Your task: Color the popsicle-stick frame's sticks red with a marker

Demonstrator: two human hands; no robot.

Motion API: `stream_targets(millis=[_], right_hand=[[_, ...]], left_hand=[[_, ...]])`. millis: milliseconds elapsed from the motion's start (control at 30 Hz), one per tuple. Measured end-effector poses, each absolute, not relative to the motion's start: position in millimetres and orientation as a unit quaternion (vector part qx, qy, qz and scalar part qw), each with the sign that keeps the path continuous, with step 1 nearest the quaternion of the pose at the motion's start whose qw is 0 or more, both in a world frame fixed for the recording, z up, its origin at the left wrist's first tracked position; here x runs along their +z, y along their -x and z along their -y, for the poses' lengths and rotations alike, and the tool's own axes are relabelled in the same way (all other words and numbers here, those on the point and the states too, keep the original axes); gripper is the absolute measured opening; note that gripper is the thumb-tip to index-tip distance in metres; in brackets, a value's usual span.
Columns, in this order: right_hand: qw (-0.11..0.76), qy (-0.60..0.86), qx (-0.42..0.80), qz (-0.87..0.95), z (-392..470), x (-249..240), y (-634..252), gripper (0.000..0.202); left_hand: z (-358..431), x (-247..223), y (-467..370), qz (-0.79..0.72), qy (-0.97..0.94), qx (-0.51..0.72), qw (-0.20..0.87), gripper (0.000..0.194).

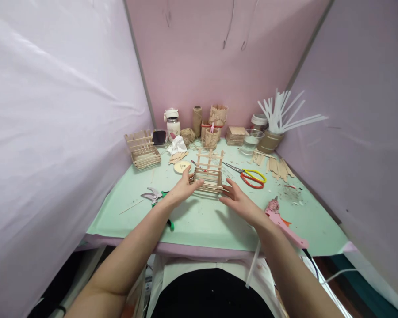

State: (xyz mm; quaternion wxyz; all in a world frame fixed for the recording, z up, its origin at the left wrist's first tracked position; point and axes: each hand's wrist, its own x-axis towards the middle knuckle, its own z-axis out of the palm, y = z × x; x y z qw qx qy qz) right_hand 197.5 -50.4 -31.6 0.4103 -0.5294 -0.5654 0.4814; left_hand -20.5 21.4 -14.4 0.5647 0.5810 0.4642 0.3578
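Note:
In front of me on the table stands a small craft-stick basket (208, 179) with a tall lattice back. My left hand (183, 190) is at its left side, the thumb reaching over the front edge and the fingers along the side, gripping it. My right hand (239, 201) is at the basket's right front corner, fingers spread and fingertips close to it; whether they touch is unclear. Just behind my left hand lies a round pale lid (182, 166). Green-handled pruning shears (155, 195) lie left of my left forearm, partly hidden by it. Scissors (248, 173) with red and yellow handles lie beyond my right hand.
A similar stick basket (144, 152) stands at the left. A pink glue gun (283, 223) with a cable lies by my right forearm. Loose craft sticks (278, 168), a plastic water cup (251, 142), a pot of white glue sticks (272, 140) and twine (188, 135) stand farther back.

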Motion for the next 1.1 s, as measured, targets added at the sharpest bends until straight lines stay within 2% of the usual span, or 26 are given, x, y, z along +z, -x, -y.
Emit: stream_targets(millis=[133,333,533,900,1100], right_hand=[[0.424,0.540,0.470,0.554,58.7,-29.7,-195.8,0.087],[0.446,0.552,0.409,0.574,76.7,-23.9,-193.3,0.085],[0.444,0.565,0.306,0.624,109.3,-16.7,-179.1,0.083],[0.404,0.565,0.289,0.659,127.6,-10.7,-162.2,0.085],[0.398,0.574,0.332,0.634,113.3,-26.4,-167.9,0.085]], left_hand=[[-15.7,-10.7,17.0,-0.462,-0.578,0.356,0.571,0.101],[-6.2,-5.2,13.0,-0.457,-0.582,0.355,0.570,0.085],[-4.3,-8.8,11.0,-0.419,-0.483,0.410,0.651,0.066],[-6.1,-11.7,11.7,-0.410,-0.478,0.411,0.659,0.068],[-5.8,-14.8,12.6,-0.426,-0.508,0.400,0.632,0.068]])
